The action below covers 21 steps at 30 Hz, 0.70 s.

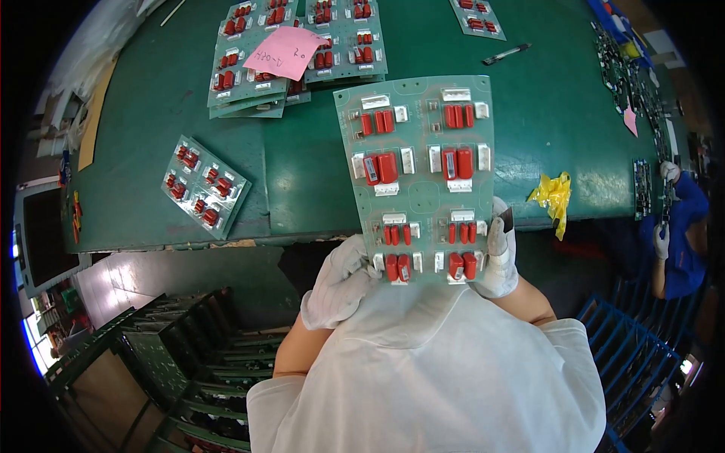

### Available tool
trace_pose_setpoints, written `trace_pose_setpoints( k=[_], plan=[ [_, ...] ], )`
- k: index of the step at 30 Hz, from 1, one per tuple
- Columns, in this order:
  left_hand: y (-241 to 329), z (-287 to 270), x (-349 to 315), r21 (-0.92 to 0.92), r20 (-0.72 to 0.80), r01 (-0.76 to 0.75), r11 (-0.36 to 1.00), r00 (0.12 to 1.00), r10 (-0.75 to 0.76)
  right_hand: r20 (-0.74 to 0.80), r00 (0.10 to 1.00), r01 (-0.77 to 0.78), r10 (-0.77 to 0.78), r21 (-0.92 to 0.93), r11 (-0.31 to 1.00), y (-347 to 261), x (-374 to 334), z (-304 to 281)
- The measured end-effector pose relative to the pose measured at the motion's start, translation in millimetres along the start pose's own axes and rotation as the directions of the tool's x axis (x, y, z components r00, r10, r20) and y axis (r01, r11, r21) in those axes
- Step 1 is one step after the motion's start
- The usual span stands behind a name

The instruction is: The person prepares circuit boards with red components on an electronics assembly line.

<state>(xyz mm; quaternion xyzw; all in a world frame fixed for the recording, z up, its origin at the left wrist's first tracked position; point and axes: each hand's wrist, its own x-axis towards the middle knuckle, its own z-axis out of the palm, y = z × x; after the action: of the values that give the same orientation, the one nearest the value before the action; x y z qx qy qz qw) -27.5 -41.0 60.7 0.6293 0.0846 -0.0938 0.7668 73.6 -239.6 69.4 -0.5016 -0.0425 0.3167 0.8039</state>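
Note:
A large green circuit board with red capacitors and white connectors is held up in front of my chest, over the table's front edge. My left hand, in a white glove, is closed on its lower left edge. My right hand, also gloved, grips the lower right edge. A small dark flat piece shows at the right hand's fingers; I cannot tell what it is. Most fingers of both hands are hidden behind the board or turned away.
A smaller board lies on the green table at left. Stacked boards carry a pink note. Another board, a pen and crumpled yellow plastic lie to the right. A co-worker in blue works far right.

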Motion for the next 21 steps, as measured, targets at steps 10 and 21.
trace_pose_setpoints(
  k=[10,21],
  plan=[
    [-6,16,23,-0.525,-0.036,0.159,0.836,0.977,-0.209,0.345,0.938,0.074,0.016,-0.246,0.967,6,5,2],
    [-31,10,23,-0.291,-0.018,0.086,0.953,0.995,-0.096,0.451,0.892,0.142,0.002,-0.284,0.948,5,5,-1]
  ],
)
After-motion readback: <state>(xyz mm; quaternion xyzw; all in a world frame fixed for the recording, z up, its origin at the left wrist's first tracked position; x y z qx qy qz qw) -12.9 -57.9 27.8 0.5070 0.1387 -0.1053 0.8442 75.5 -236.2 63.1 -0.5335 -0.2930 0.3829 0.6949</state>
